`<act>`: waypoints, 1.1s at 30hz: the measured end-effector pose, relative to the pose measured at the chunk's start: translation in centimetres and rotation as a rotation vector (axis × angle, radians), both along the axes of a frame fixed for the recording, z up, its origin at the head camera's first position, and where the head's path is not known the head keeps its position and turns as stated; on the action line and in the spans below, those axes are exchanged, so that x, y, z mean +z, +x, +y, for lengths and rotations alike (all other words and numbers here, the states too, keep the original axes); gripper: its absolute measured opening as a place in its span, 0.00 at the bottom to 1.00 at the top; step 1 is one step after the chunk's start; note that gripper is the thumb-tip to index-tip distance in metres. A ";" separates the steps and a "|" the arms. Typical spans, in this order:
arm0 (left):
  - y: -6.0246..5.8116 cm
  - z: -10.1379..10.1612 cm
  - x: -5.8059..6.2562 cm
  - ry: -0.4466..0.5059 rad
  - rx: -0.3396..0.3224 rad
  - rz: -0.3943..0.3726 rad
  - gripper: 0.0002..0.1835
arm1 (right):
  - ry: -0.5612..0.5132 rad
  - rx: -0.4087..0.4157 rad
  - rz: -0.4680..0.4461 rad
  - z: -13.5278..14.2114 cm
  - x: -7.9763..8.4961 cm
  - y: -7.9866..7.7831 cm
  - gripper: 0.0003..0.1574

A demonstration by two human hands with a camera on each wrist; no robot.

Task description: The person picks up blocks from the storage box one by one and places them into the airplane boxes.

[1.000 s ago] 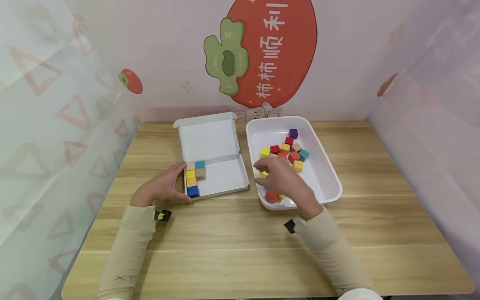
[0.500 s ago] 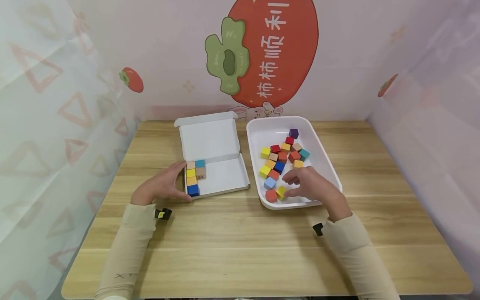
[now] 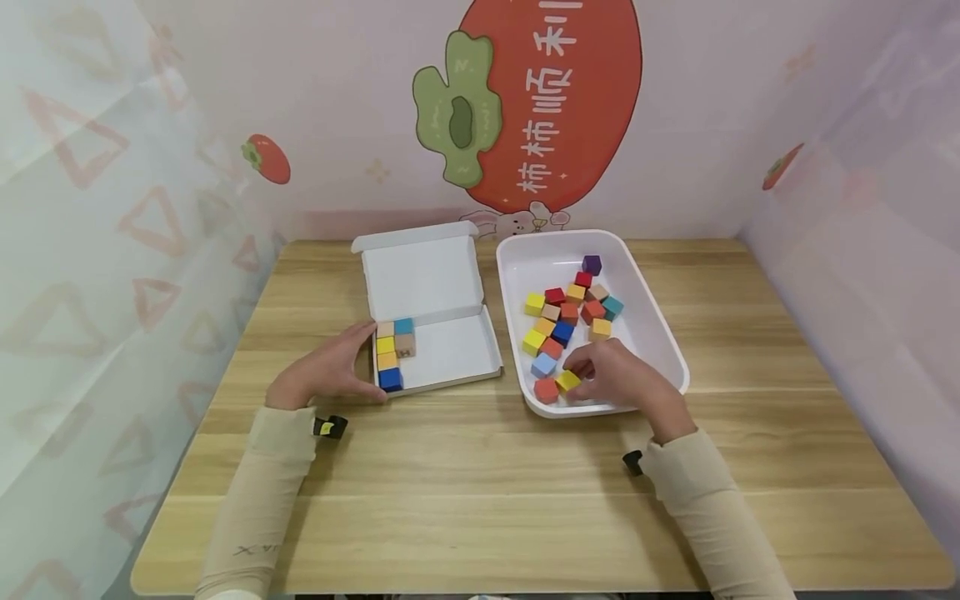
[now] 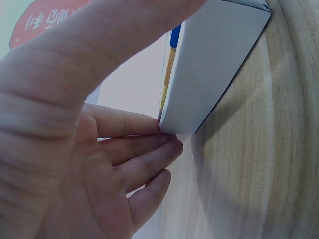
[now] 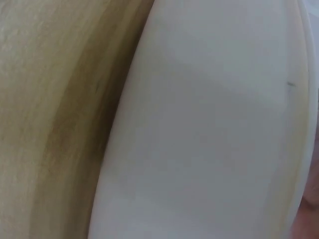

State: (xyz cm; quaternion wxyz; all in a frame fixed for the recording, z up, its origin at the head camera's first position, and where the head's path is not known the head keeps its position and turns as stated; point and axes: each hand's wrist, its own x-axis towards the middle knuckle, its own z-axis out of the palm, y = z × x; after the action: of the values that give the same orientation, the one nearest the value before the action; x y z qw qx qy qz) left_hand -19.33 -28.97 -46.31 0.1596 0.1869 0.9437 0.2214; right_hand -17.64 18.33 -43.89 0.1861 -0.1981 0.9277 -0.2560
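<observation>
In the head view, my left hand [image 3: 326,369] spans the left side of an open white cardboard box [image 3: 457,350], with the thumb at its front corner and the fingers at its back corner. The left wrist view shows fairly straight fingers [image 4: 144,164] against the corner of the box wall [image 4: 214,64]. Along the box's left end lie a blue cube [image 3: 390,379] and several others. My right hand [image 3: 618,375] reaches into a white plastic tub [image 3: 660,367] and pinches a yellow cube [image 3: 567,382]. The right wrist view shows mostly the tub's outer wall [image 5: 199,119].
Several coloured cubes lie loose in the tub, among them a red-orange cube [image 3: 547,390], a light blue cube [image 3: 543,365] and a purple cube [image 3: 592,265]. The box's lid [image 3: 425,279] is folded back. Both containers stand on a wooden table [image 3: 480,500] before a printed wall.
My right hand moved right and toward the tub's front, then closed its fingertips on the yellow cube, which has tilted slightly. My left hand stays at the box.
</observation>
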 end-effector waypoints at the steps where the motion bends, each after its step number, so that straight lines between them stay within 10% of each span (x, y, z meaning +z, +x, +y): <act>1: 0.0 0.0 0.0 0.000 -0.001 0.001 0.74 | 0.007 -0.005 0.001 0.0 0.2 0.0 0.23; 15: -0.1 0.1 0.2 0.016 -0.004 -0.013 0.73 | -0.008 -0.045 0.101 -2.0 4.1 -1.0 0.24; 33: -0.2 0.1 0.0 0.016 0.003 -0.008 0.73 | -0.137 0.016 0.132 -11.6 7.7 -2.5 0.22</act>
State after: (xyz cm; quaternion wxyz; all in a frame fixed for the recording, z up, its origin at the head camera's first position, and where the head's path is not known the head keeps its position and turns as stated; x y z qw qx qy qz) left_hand -19.49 -28.85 -46.28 0.1617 0.1860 0.9414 0.2301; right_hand -20.17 6.77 -36.24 0.1124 -0.2345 0.9166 -0.3037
